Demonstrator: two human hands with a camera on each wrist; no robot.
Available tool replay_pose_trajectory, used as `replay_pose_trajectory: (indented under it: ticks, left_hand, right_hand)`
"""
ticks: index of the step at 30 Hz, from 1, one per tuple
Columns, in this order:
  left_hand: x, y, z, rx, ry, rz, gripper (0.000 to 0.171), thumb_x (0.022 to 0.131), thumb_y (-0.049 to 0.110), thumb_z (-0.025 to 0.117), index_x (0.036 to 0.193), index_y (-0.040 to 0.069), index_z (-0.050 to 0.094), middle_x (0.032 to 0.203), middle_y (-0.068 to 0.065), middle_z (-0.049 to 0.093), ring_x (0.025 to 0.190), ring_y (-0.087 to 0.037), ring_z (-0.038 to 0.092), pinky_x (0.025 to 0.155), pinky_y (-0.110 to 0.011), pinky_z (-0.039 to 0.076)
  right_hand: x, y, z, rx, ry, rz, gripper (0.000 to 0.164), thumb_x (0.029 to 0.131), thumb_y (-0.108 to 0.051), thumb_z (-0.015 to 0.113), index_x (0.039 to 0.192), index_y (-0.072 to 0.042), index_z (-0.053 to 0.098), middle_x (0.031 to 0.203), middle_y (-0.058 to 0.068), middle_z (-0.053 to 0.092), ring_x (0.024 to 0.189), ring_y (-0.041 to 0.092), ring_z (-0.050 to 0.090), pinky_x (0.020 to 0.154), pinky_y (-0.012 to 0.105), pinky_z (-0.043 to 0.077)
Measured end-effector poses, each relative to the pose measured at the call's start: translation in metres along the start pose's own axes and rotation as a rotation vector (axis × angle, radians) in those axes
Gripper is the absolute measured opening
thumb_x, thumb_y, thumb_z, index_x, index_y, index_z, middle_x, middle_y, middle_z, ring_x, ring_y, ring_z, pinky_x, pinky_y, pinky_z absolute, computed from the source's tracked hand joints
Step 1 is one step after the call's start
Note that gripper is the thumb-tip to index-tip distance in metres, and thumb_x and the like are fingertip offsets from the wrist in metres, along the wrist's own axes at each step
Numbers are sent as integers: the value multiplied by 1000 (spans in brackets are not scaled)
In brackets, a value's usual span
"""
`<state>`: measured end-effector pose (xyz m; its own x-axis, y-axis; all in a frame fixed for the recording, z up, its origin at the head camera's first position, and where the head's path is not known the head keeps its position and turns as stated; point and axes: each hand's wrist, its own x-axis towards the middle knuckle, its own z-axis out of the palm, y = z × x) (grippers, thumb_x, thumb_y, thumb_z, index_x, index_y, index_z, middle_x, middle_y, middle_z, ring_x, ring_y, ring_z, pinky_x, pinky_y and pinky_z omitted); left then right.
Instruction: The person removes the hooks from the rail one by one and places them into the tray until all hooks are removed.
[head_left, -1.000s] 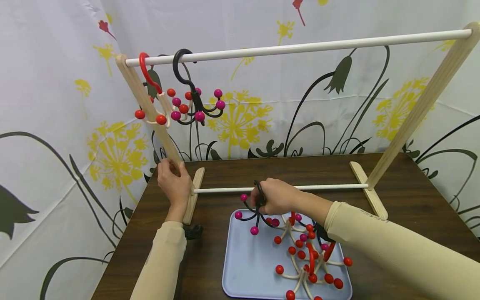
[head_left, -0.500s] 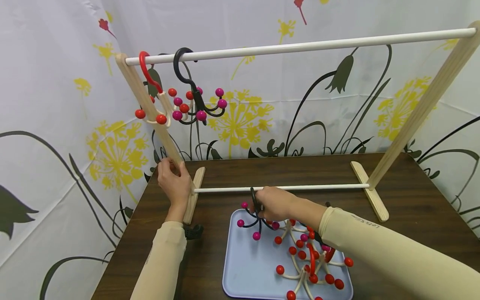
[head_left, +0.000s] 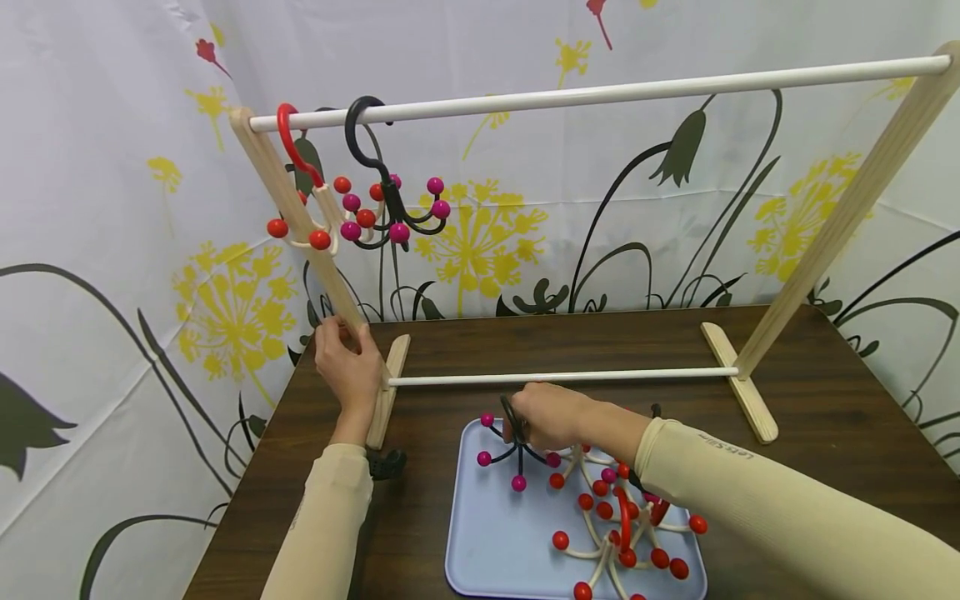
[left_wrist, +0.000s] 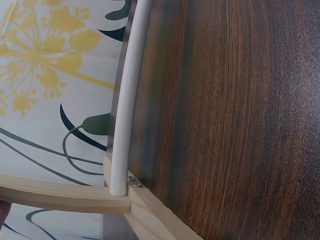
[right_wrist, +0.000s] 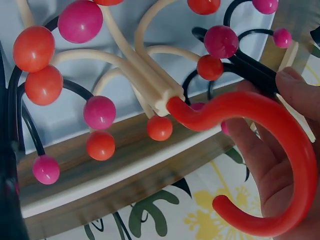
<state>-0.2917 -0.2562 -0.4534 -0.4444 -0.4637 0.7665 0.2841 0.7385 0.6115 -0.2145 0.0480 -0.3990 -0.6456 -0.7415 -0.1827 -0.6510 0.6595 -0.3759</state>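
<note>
My left hand (head_left: 348,371) grips the left wooden post (head_left: 322,268) of a rack, low down near its foot. With my right hand (head_left: 551,414) I hold the stem of a black hook (head_left: 519,454) with curved arms tipped by pink balls. Its arms are at the back left of a light blue tray (head_left: 476,550); whether they touch it I cannot tell. In the right wrist view, thumb and fingers pinch the black stem (right_wrist: 257,72), and a red hook with cream arms (right_wrist: 280,115) lies in front of the hand.
A red hook (head_left: 288,146) and a black hook (head_left: 393,204) hang from the left end of the white top bar (head_left: 600,93). Several cream-armed hooks with red balls (head_left: 624,521) crowd the tray's right side. A lower white bar (head_left: 600,375) crosses behind the tray.
My right hand has lowered the black hook towards the tray, tipping its arms a little forward. My left hand stays on the post.
</note>
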Motion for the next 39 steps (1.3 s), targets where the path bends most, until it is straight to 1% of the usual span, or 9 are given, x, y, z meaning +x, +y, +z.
replay_pose_trajectory:
  ticks: [4, 10, 15, 20, 24, 29, 34, 37, 39]
  left_hand:
    - [1, 1, 1, -2, 8, 3, 18, 83, 11, 68, 93, 0, 58, 85, -19, 56, 76, -31, 57, 63, -39, 44]
    - [1, 5, 1, -3, 14, 5, 18, 83, 10, 69, 94, 0, 59, 85, -18, 56, 76, -29, 57, 59, -34, 44]
    - [2, 5, 0, -3, 5, 9, 19, 84, 12, 69, 95, 0, 59, 85, -18, 56, 76, -27, 57, 58, -31, 44]
    - [3, 5, 0, -17, 6, 11, 18, 83, 12, 69, 94, 0, 59, 83, -18, 54, 74, -28, 54, 57, -32, 43]
    - [2, 6, 0, -17, 10, 10, 18, 82, 10, 69, 94, 0, 60, 83, -18, 54, 74, -27, 54, 57, -32, 43]
    - [2, 4, 0, -17, 15, 10, 18, 82, 9, 69, 94, 0, 60, 83, -18, 54, 74, -28, 54, 59, -34, 43]
    - [0, 2, -1, -14, 5, 11, 18, 82, 10, 69, 94, 0, 59, 83, -19, 53, 75, -29, 53, 60, -34, 43]
    - [-1, 1, -1, -7, -1, 10, 18, 83, 11, 68, 94, 1, 59, 83, -17, 53, 75, -28, 54, 59, -33, 44]
    - [-1, 0, -1, 3, -2, 6, 18, 83, 12, 68, 95, 1, 59, 83, -17, 53, 76, -27, 54, 59, -32, 45]
  right_hand:
    - [-1, 2, 2, -27, -14, 24, 20, 80, -3, 70, 91, -19, 74, 74, -8, 63, 70, 8, 55, 67, 22, 48]
    - [-3, 4, 2, -40, -33, 44, 16, 82, -7, 71, 95, -16, 74, 77, -7, 64, 70, 8, 56, 67, 21, 49]
    - [-5, 6, 0, -48, -48, 42, 15, 83, -9, 71, 94, -19, 73, 79, -8, 65, 72, 7, 57, 71, 23, 50]
    - [-8, 6, -2, -98, -39, 24, 14, 83, -13, 71, 95, -20, 73, 82, -9, 67, 73, 6, 58, 73, 25, 50]
    - [-12, 6, -5, -143, -22, 27, 8, 83, -17, 72, 91, -19, 73, 81, -9, 66, 75, 7, 58, 73, 26, 51]
    - [-19, 6, -10, -131, -5, 41, 8, 82, -20, 73, 90, -18, 74, 82, -10, 66, 80, 8, 59, 75, 27, 51]
    - [-26, 8, -15, -90, -4, 12, 10, 82, -19, 73, 92, -17, 75, 83, -10, 68, 77, 6, 60, 74, 26, 51]
    - [-31, 8, -17, -70, -6, 4, 13, 83, -16, 71, 96, -16, 76, 86, -10, 69, 79, 6, 61, 75, 27, 52]
    - [-34, 8, -19, -68, -6, 13, 16, 84, -16, 69, 99, -17, 76, 90, -10, 69, 83, 7, 61, 77, 28, 52]
